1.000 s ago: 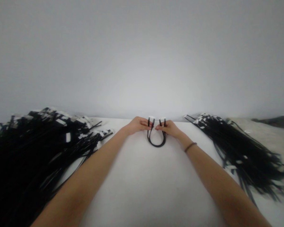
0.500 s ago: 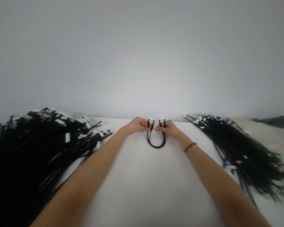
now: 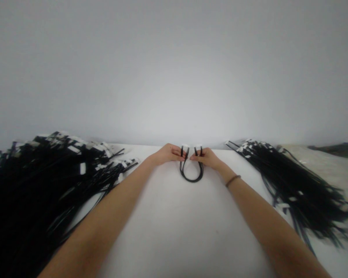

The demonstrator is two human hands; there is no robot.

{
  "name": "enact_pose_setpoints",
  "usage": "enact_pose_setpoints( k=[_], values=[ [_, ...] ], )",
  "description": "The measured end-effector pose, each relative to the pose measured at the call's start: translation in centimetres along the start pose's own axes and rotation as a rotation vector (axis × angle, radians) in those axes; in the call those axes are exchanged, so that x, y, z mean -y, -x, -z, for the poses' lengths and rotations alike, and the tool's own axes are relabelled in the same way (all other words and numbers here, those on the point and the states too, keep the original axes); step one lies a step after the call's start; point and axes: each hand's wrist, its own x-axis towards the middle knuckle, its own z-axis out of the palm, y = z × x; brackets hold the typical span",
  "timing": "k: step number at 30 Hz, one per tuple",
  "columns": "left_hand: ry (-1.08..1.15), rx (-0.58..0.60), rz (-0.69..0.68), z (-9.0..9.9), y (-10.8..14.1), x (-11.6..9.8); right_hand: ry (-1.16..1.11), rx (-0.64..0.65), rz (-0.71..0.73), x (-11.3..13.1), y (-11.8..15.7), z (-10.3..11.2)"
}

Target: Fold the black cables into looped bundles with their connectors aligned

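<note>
Left hand (image 3: 168, 153) and right hand (image 3: 207, 157) pinch a looped black cable (image 3: 191, 180) between heaped cables (image 3: 46, 181).

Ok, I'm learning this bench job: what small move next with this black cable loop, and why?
Probably bring the white cable ends together: the left hand and right hand pinch them a little apart above the black cable loop.

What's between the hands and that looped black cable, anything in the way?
Nothing visible. The left hand and right hand are both on the white-ended tops of the looped black cable. The heaps of black, white-tagged cables at left and right lie apart from it on the white table.
</note>
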Motion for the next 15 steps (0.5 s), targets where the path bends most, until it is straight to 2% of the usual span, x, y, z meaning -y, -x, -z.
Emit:
enact_pose_setpoints(
  k=[2, 4, 6, 9, 10, 11, 12, 13, 15],
  values=[
    [0.014, 0.006, -0.004, 0.0, 0.1, -0.2, 0.015, 0.005, 0.006, 0.0, 0.0, 0.0],
    [0.042, 0.080, 0.006, -0.5, 0.3, -1.2, 0.062, -0.009, 0.001, 0.0, 0.0, 0.1],
    [0.088, 0.273, 0.045, -1.6, 0.7, -2.7, 0.111, -0.019, 0.017, 0.0, -0.1, 0.1],
    [0.144, 0.656, 0.168, -3.6, 1.1, -5.0, 0.128, -0.007, 0.093, 0.0, -0.1, 0.2],
    [0.147, 0.737, 0.212, -4.1, 1.1, -5.3, 0.123, -0.001, 0.105, 0.0, -0.1, 0.2],
    [0.139, 0.767, 0.242, -4.5, 1.0, -5.3, 0.118, 0.002, 0.100, 0.0, -0.1, 0.2],
    [0.127, 0.739, 0.257, -4.7, 0.9, -5.0, 0.117, -0.001, 0.082, -0.1, -0.1, 0.2],
    [0.118, 0.655, 0.259, -4.7, 0.6, -4.4, 0.120, -0.009, 0.059, -0.1, -0.1, 0.2],
    [0.133, 0.391, 0.250, -4.3, 0.0, -2.9, 0.132, -0.040, 0.028, -0.2, -0.2, 0.1]
  ],
)
